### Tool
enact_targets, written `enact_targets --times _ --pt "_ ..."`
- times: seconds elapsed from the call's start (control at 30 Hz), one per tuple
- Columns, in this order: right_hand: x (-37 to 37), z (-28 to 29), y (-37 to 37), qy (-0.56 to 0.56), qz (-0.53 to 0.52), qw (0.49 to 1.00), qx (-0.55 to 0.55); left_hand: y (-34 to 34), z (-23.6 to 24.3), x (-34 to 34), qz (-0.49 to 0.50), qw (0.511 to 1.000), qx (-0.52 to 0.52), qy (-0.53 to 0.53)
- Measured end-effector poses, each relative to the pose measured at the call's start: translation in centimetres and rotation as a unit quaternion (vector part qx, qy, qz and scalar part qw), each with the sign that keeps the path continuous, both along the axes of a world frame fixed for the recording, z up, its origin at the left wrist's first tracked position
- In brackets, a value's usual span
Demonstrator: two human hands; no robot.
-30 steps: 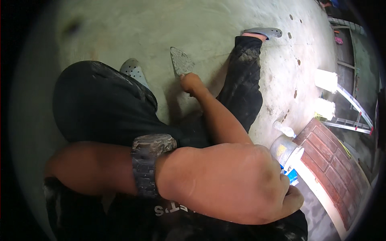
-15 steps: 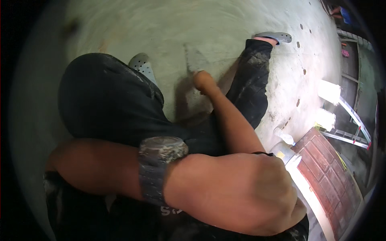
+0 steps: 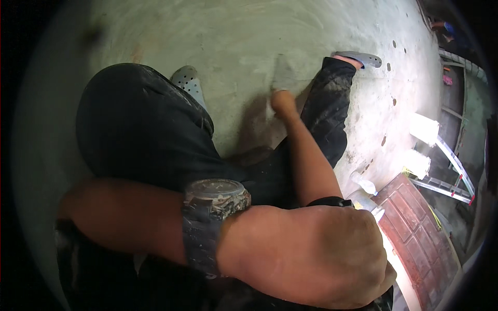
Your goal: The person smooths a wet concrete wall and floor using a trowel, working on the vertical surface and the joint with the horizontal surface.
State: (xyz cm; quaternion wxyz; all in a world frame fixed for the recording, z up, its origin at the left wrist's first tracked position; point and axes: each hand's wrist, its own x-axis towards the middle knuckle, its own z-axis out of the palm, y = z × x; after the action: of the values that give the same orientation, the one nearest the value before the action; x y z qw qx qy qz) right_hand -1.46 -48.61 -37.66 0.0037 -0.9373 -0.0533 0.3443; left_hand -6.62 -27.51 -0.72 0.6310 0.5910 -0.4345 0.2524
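My right hand (image 3: pixel 285 104) reaches down between my legs to the grey-green plastered surface (image 3: pixel 233 39). Its fingers are closed round the hidden handle of a flat-bladed trowel (image 3: pixel 283 74). The pale blade, smeared by motion, points away from me at the surface. My left forearm crosses the front of my body, with a mud-spattered watch (image 3: pixel 215 192) at the wrist. Close to the camera, my left hand (image 3: pixel 321 254) is curled into a fist beside my right upper arm. Its fingers are turned under, and anything inside them is hidden.
My grey perforated clogs (image 3: pixel 189 83) stand left and right of the worked patch. At right are white buckets (image 3: pixel 424 128), an aluminium ladder (image 3: pixel 441 187), a plastic bottle (image 3: pixel 363 182) and a reddish panelled board (image 3: pixel 415 236). Another person's blue clothing (image 3: pixel 449 30) shows at the far right.
My right hand and the trowel have swept to the right across the surface. My left fist keeps nearly the same place, and the view has shifted slightly.
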Motion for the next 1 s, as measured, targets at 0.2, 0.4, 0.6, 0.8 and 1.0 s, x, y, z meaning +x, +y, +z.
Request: enact_targets --times 0.2,0.4,0.6,0.8,1.0 --pt "0.2 4.8 6.7 0.118 -0.223 0.962 0.107 1.0 1.9 2.1 -0.183 0.971 0.155 0.001" --pt "1.6 5.9 -3.1 0.025 -0.570 0.760 0.313 1.2 2.6 1.3 -0.242 0.960 0.137 0.036" --pt "5.7 4.6 -6.3 -0.042 -0.588 0.768 0.250 0.8 1.2 0.4 -0.196 0.972 0.131 0.001" --pt "5.0 0.9 -11.4 -0.114 -0.362 0.925 -0.012 0.6 0.7 1.7 -0.220 0.971 0.094 -0.031" --pt "0.3 6.7 9.1 0.037 -0.215 0.974 0.066 1.8 0.6 1.2 -0.170 0.982 0.084 0.001"
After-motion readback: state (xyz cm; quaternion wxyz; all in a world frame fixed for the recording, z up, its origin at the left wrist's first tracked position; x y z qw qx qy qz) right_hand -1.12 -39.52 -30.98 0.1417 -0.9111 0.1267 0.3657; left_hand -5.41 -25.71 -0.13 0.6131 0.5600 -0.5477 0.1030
